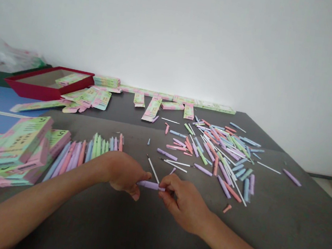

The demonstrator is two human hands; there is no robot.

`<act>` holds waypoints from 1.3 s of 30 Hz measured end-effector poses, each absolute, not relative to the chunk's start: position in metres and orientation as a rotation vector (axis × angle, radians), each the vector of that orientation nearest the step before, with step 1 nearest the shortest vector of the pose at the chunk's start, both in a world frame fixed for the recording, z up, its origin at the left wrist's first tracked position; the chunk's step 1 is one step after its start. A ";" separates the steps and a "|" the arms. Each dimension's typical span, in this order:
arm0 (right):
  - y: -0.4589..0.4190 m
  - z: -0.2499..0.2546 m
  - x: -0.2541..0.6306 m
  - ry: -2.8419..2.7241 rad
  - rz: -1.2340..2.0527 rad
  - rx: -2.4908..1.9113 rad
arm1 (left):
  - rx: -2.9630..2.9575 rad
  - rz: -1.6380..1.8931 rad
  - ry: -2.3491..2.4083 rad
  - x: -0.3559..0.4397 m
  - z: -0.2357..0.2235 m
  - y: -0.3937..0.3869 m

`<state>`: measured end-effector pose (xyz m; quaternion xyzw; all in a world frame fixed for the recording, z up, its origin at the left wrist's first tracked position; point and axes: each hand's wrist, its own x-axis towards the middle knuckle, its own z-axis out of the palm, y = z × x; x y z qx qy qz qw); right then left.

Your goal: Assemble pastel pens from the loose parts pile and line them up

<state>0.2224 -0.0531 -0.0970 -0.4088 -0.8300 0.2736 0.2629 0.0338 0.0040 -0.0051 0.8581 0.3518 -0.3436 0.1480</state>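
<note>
Low over the near part of the table, a light purple pen barrel (149, 185) lies level between my two hands. My left hand (125, 173) grips its left end, the thumb above and a finger below. The fingertips of my right hand (182, 200) are pinched on a small purple piece at its right end; whether that piece is joined to the barrel I cannot tell. Just beyond the barrel lies a white pen refill (153, 169). A small purple part (173, 170) rests behind my right hand.
Loose barrels, caps and white refills form a scattered pile (221, 144) on the right. Assembled-looking pens (85, 152) lie in a row at left, beside stacked pastel boxes (19, 146). A red tray (49, 80) and more boxes (152, 108) stand toward the wall.
</note>
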 end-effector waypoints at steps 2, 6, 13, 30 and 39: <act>-0.053 -0.097 0.223 -2.247 0.742 -1.095 | 2.473 -0.995 1.008 0.034 -0.006 0.004; -0.052 -0.098 0.222 -2.251 0.743 -1.093 | 2.459 -1.000 1.015 0.034 -0.005 0.004; -0.053 -0.099 0.221 -2.206 0.753 -1.090 | 2.459 -1.009 1.027 0.035 -0.002 0.002; -0.050 -0.101 0.217 -2.091 0.835 -1.068 | 2.481 -0.970 1.029 0.033 -0.004 -0.001; -0.049 -0.101 0.218 -2.117 0.862 -1.042 | 2.487 -0.965 1.024 0.034 -0.002 -0.002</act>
